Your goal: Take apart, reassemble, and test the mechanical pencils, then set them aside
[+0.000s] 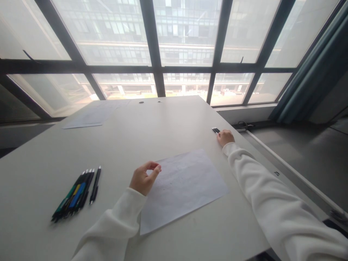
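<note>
A white sheet of paper (185, 185) lies at a slant on the table in front of me. Over its left edge is my left hand (145, 177), thumb and fingertips pinched together with nothing visible between them. Far to the right, close to the table's side edge, my right hand (226, 137) is closed around the near ends of a few dark pens (215, 130). Their silvery tips stick out to the left of the fingers, while the rest is hidden under the hand.
On the left lies a bundle of pens (73, 195) with black, green, yellow and blue barrels, and a single black pen (95, 185) beside it. More paper sheets (89, 114) lie at the far left of the white table (163, 134). Windows and a curtain (307, 72) stand beyond.
</note>
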`<state>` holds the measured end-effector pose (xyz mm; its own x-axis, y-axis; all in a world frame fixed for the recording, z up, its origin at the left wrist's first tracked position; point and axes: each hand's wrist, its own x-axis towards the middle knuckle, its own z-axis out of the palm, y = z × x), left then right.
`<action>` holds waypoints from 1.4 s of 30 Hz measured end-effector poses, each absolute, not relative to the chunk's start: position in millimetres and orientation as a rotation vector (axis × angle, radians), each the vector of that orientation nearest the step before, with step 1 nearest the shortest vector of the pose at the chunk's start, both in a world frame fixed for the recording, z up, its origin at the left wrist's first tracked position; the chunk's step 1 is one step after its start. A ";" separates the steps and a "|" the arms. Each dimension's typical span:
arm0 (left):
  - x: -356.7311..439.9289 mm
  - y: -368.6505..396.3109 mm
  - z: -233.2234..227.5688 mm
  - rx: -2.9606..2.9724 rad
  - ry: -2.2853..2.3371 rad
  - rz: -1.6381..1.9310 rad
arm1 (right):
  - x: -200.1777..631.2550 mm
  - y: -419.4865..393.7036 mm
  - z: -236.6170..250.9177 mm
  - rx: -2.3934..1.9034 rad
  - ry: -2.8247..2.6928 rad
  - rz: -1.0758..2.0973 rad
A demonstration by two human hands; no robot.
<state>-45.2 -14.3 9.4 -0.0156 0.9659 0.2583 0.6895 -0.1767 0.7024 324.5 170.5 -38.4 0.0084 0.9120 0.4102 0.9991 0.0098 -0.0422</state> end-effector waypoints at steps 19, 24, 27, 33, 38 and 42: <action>-49.7 -18.2 5.6 1.910 1.862 1.034 | 332.6 164.5 -39.9 -1.862 -1.884 -0.488; -75.8 -18.0 14.6 1.887 2.161 0.913 | 325.3 148.7 -32.7 -1.637 -1.948 -0.492; -96.6 -18.3 23.4 1.815 2.357 0.809 | 309.2 121.0 -17.1 -1.450 -1.975 -0.498; -139.6 -17.0 23.0 1.538 2.725 0.590 | 271.6 58.8 9.0 -1.059 -2.104 -0.403; -164.4 -15.6 11.7 1.555 2.867 0.420 | 247.4 22.6 4.2 -0.933 -2.143 -0.181; -170.6 -14.4 8.2 1.532 2.895 0.328 | 237.5 11.8 -1.3 -0.837 -2.247 -0.019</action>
